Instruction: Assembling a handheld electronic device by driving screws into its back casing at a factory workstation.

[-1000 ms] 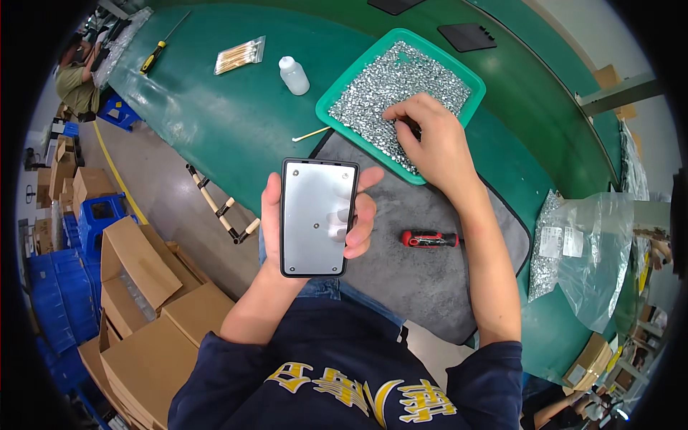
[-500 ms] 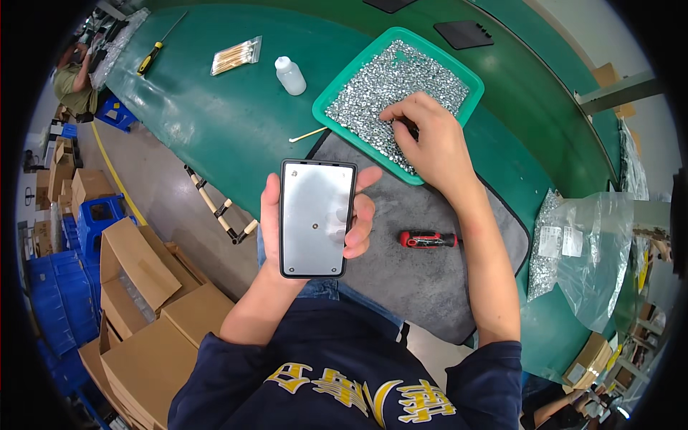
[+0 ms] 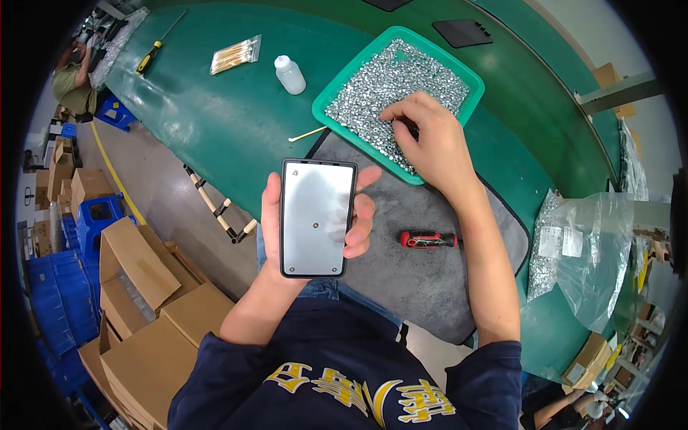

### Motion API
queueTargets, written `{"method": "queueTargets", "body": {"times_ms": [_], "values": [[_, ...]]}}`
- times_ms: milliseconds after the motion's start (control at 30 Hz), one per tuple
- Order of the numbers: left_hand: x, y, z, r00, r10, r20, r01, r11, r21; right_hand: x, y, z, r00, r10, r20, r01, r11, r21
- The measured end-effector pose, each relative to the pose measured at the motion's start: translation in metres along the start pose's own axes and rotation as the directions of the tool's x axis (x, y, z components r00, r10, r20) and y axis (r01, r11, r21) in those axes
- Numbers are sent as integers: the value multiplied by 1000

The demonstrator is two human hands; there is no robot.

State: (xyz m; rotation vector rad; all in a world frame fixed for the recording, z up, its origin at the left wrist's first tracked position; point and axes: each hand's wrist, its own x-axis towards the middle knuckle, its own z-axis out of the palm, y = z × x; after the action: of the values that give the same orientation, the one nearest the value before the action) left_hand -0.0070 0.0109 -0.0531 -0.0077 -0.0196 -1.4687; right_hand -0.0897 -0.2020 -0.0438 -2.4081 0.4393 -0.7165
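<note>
My left hand (image 3: pixel 362 223) holds a flat rectangular silver panel with a black rim (image 3: pixel 308 204), upright and facing me, with the fingers along its right edge and the thumb on its left. Small round fasteners or holes show near its corners and middle. Over a green tray (image 3: pixel 322 107) heaped with small shiny metal pieces (image 3: pixel 390 79), my right hand (image 3: pixel 433 136) has its fingers curled in a pinch at the pieces; whatever lies between the fingertips is too small to make out. A red and black screwdriver handle (image 3: pixel 428 239) rests on the grey mat (image 3: pixel 401 287) beside my right forearm.
On the green table lie a white bottle (image 3: pixel 290 75), a bag of cotton swabs (image 3: pixel 236 55), a loose swab (image 3: pixel 308 134) and a yellow screwdriver (image 3: pixel 149 59). A clear bag of metal pieces (image 3: pixel 548 244) stands right. Cardboard boxes (image 3: pixel 165 344) are at lower left.
The reflection on the silver panel has shifted slightly, as if it tilted a little. Both hands keep their places.
</note>
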Motion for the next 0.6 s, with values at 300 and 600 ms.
{"method": "queueTargets", "body": {"times_ms": [300,600], "values": [[0,-1,0,1000,5,8,-6,1000,16,0,-1,-1,1000,-3,1,3,1000,5],[-1,-2,5,996,14,-88,-9,998,64,1,-4,1,999,-2,-45,3,1000,4]]}}
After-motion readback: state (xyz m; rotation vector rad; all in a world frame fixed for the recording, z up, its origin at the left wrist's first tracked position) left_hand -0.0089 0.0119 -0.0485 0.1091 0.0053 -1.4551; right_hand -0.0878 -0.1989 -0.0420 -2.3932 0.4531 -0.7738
